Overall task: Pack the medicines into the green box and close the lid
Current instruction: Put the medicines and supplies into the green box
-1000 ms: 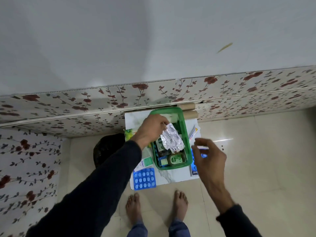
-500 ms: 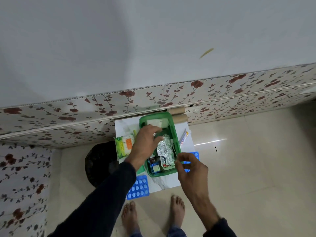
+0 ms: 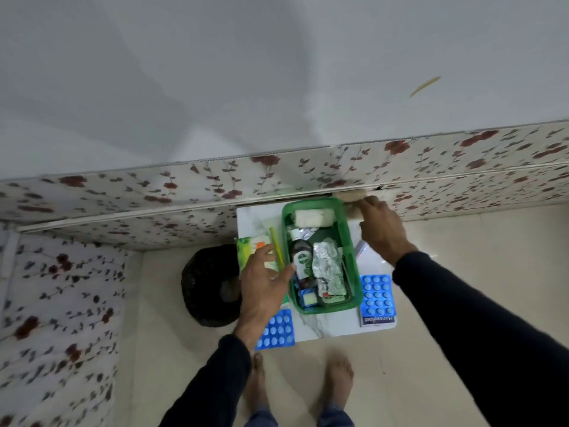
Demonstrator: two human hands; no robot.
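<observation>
Outside the green box (image 3: pixel 351 241), two blue blister packs (image 3: pixel 377 294), one Hansaplast box (image 3: pixel 378 320).

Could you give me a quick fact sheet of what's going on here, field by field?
box: green box, open, on small white table
inside: bottle, foil strips, white roll
outside: blue pill sheets at left and right
left hand: beside box, empty
right hand: reaching to beige roll behind box

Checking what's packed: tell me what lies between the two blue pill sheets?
Head view: the green box, open, near end between left sheet and right sheet.
</observation>
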